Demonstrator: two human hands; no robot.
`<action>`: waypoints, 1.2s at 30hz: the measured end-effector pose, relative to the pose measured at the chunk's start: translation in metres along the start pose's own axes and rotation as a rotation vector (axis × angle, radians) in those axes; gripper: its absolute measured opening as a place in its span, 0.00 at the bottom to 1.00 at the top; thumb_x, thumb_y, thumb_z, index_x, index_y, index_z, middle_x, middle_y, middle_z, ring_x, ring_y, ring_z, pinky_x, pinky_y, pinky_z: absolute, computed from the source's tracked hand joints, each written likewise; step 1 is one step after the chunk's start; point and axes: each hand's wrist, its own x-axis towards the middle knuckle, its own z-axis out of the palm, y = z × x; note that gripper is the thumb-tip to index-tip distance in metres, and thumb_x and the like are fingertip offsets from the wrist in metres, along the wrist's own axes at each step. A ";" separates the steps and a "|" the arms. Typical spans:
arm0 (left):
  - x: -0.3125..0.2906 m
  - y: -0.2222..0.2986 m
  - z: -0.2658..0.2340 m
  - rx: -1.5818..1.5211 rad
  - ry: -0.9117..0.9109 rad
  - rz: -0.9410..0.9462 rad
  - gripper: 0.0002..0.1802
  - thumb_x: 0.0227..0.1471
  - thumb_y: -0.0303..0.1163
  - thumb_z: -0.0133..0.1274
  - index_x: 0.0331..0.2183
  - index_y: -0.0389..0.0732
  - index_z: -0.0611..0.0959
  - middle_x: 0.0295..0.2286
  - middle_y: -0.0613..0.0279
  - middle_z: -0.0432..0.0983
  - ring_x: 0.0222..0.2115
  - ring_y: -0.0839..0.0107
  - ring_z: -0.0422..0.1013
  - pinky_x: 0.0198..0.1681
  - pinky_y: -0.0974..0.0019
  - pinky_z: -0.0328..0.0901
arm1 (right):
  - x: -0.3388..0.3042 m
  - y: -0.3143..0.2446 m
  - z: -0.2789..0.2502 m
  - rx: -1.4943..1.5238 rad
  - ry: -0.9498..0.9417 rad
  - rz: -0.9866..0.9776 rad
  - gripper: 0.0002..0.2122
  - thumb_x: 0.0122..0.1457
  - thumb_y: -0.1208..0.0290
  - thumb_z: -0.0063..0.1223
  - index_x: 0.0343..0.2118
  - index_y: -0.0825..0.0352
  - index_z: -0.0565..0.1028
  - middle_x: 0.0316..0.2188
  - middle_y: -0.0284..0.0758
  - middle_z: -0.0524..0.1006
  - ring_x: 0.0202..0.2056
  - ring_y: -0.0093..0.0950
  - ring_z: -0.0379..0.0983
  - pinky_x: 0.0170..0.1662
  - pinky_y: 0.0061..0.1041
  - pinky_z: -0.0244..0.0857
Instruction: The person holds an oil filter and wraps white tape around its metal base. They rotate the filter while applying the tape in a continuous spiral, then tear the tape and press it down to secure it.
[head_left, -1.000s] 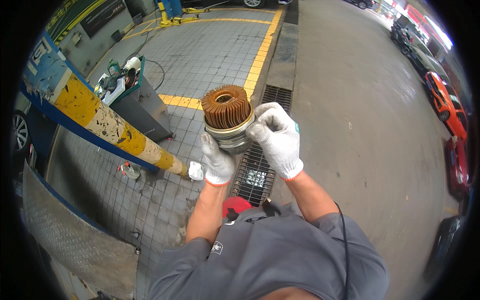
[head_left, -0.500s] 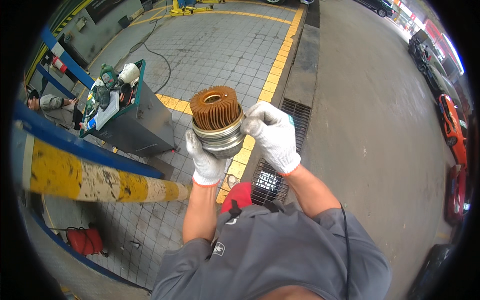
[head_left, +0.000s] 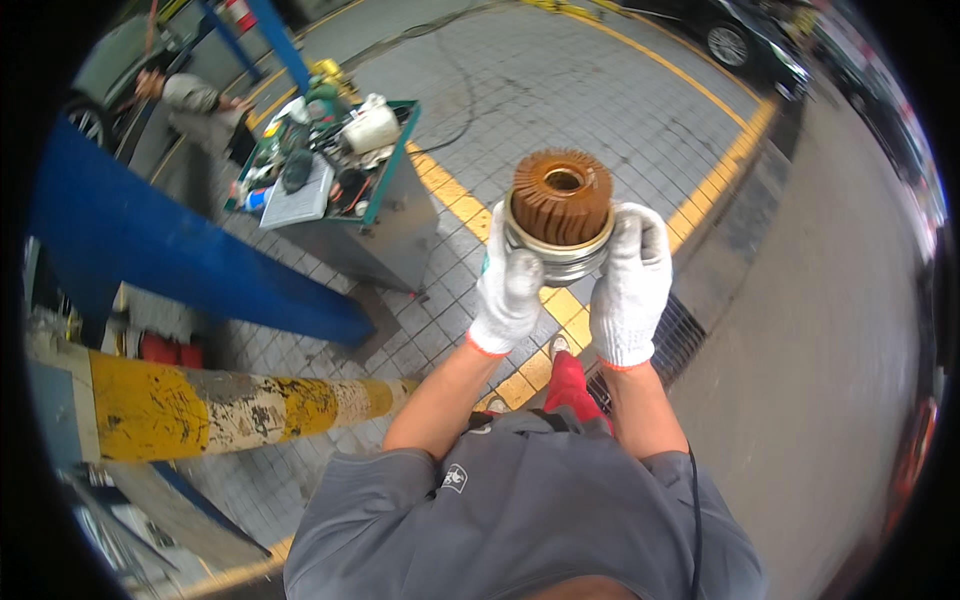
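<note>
A pleated brown filter (head_left: 563,210), seated in a round metal holder (head_left: 572,266), is held up in the air to the right of the tool cart (head_left: 392,235), its pleated end pointing up. Both hands wear white gloves. The left hand (head_left: 510,290), which is the nearer of the 2 to the cart, is half closed around the left side of the holder, with the thumb on the near side. The right hand (head_left: 632,285), farther to the right from the cart, has its fingers bent at the opposite side of the rim; the fingertips are partly hidden, so I cannot tell how firmly this hand presses.

To hold it well, I would let the 2 palms carry the weight on the metal and leave the pleats free, because they look easy to bend. Equal pressure from both sides should stop the part from tipping, and a level position is safer if it is oily. The striped post (head_left: 250,410) is nearer to the wearer than the cart, and the floor grate (head_left: 680,345) is to the right of the cart; both deserve attention during any step.
</note>
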 end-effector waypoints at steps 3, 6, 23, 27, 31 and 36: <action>0.035 -0.016 -0.001 0.180 0.067 0.115 0.55 0.66 0.65 0.54 0.72 0.31 0.59 0.63 0.51 0.71 0.64 0.65 0.69 0.69 0.57 0.63 | 0.058 0.026 0.012 -0.047 -0.036 -0.030 0.13 0.78 0.61 0.53 0.49 0.68 0.78 0.42 0.29 0.81 0.41 0.16 0.73 0.48 0.20 0.68; 0.080 -0.026 0.006 0.370 0.207 0.169 0.53 0.68 0.60 0.52 0.73 0.29 0.54 0.63 0.49 0.70 0.63 0.66 0.69 0.68 0.59 0.63 | 0.110 0.039 0.025 -0.105 -0.098 0.035 0.13 0.77 0.66 0.54 0.53 0.71 0.80 0.46 0.35 0.84 0.44 0.20 0.76 0.49 0.24 0.71; 0.201 0.027 -0.033 0.717 0.464 -0.061 0.32 0.54 0.39 0.73 0.53 0.32 0.80 0.43 0.57 0.84 0.44 0.72 0.79 0.50 0.64 0.75 | 0.256 0.101 0.091 0.192 -0.804 0.240 0.55 0.52 0.38 0.77 0.72 0.73 0.62 0.67 0.44 0.69 0.67 0.37 0.67 0.71 0.39 0.63; 0.204 0.060 -0.049 0.840 0.396 -0.180 0.29 0.53 0.40 0.72 0.51 0.31 0.85 0.39 0.58 0.86 0.38 0.72 0.80 0.46 0.65 0.75 | 0.253 0.112 0.104 0.193 -0.787 0.277 0.56 0.52 0.36 0.76 0.72 0.74 0.61 0.66 0.45 0.69 0.67 0.37 0.68 0.70 0.39 0.64; 0.205 0.084 -0.063 1.164 0.326 -0.132 0.25 0.55 0.44 0.69 0.48 0.35 0.88 0.38 0.52 0.88 0.37 0.65 0.84 0.41 0.62 0.75 | 0.245 0.122 0.115 0.226 -0.801 0.316 0.56 0.53 0.35 0.75 0.72 0.75 0.61 0.65 0.45 0.70 0.66 0.36 0.69 0.69 0.39 0.65; 0.202 0.097 -0.081 1.490 0.248 0.018 0.27 0.57 0.54 0.65 0.45 0.40 0.90 0.34 0.50 0.86 0.35 0.53 0.84 0.38 0.59 0.75 | 0.234 0.135 0.130 0.216 -0.812 0.315 0.56 0.54 0.33 0.73 0.72 0.76 0.61 0.65 0.45 0.72 0.64 0.34 0.71 0.68 0.37 0.66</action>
